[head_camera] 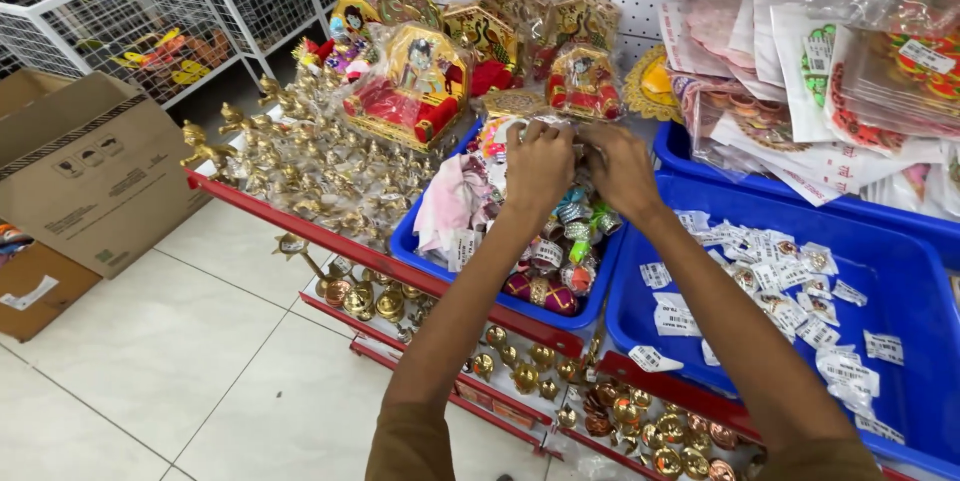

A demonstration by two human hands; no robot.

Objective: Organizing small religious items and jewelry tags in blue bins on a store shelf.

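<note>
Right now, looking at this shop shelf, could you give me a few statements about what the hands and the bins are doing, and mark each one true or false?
1. Both hands are together over the blue bin of wrapped trinkets. True: the left hand and right hand meet above it.
2. The large blue bin on the right holds brass figurines. False: it holds small clear packets with white labels.
3. Brass figurines stand on the shelf left of the hands. True.
4. A cardboard box sits on the top shelf. False: it is on the tiled floor, left.
5. The left hand grips a small gold throne. False: the throne sits apart, behind it.
</note>
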